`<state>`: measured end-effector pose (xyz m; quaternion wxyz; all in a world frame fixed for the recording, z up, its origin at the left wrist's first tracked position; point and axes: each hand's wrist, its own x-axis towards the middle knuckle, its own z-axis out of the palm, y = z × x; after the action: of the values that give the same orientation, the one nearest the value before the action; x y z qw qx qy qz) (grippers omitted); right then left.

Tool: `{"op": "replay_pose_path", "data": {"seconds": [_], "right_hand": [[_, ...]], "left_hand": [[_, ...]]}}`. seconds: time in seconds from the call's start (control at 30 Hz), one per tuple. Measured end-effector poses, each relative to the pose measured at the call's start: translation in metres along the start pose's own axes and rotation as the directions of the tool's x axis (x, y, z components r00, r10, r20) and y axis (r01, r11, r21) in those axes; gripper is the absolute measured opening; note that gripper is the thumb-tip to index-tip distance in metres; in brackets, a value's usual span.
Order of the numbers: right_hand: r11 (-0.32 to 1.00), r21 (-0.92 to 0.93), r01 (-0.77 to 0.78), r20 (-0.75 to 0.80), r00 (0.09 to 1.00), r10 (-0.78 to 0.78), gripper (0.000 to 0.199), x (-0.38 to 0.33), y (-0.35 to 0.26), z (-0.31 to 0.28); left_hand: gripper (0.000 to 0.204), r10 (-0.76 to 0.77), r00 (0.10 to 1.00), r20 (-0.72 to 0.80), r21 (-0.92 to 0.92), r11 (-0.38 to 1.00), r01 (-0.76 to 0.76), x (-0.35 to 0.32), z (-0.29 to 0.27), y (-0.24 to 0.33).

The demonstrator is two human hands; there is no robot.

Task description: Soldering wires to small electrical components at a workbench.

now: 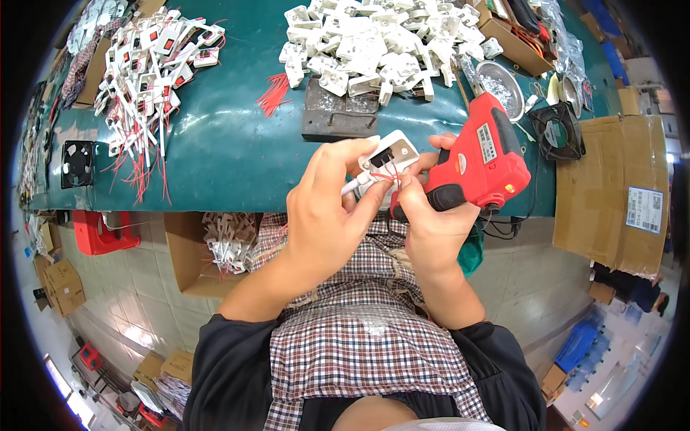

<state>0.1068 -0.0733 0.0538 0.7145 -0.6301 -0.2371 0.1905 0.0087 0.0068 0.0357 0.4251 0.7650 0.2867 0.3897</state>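
Note:
My left hand [327, 208] grips a small white plastic housing [392, 152] with a dark insert and thin red wires, held just above the table's near edge. My right hand [431, 215] holds a red and black glue gun [483, 154] by its handle, and its thumb and forefinger pinch at the red wires on the housing. The gun's body points up and away over the green table [230, 151]. A white cable runs from the housing under my left fingers.
A heap of white plastic housings [381, 43] lies at the far middle. Finished white parts with red wires [147, 72] pile at the left. A dark metal block [339, 115], loose red wires [273, 93], a metal bowl [501, 82], two black fans [77, 164], cardboard boxes [618, 194].

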Motion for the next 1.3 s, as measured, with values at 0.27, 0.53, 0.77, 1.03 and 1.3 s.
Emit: {"op": "replay_pose_path", "data": {"seconds": [0.27, 0.53, 0.77, 1.03, 1.3], "right_hand": [[0.996, -0.017, 0.084, 0.077, 0.994, -0.083, 0.053, 0.003, 0.005, -0.015], [0.997, -0.06, 0.044, 0.126, 0.991, -0.036, 0.053, 0.002, 0.005, -0.02], [0.996, -0.093, -0.007, 0.244, 0.969, 0.029, 0.052, -0.006, 0.007, -0.024], [0.989, -0.145, -0.027, 0.268, 0.961, 0.066, 0.05, -0.011, 0.01, -0.026], [0.934, -0.321, 0.159, 0.269, 0.961, -0.071, 0.062, -0.012, 0.039, -0.053]], "left_hand": [[0.046, -0.146, 0.976, 0.159, 0.008, 0.989, 0.147, 0.007, -0.01, -0.005], [0.042, -0.355, 0.85, 0.39, -0.124, 0.894, 0.431, 0.013, -0.022, -0.01], [0.03, -0.329, 0.855, 0.401, -0.392, 0.782, 0.485, 0.0, -0.022, -0.013], [0.021, -0.193, 0.962, 0.192, -0.32, 0.915, 0.247, -0.009, -0.015, -0.016], [0.021, -0.208, 0.971, 0.114, -0.062, 0.974, 0.216, -0.013, -0.007, -0.019]]}}
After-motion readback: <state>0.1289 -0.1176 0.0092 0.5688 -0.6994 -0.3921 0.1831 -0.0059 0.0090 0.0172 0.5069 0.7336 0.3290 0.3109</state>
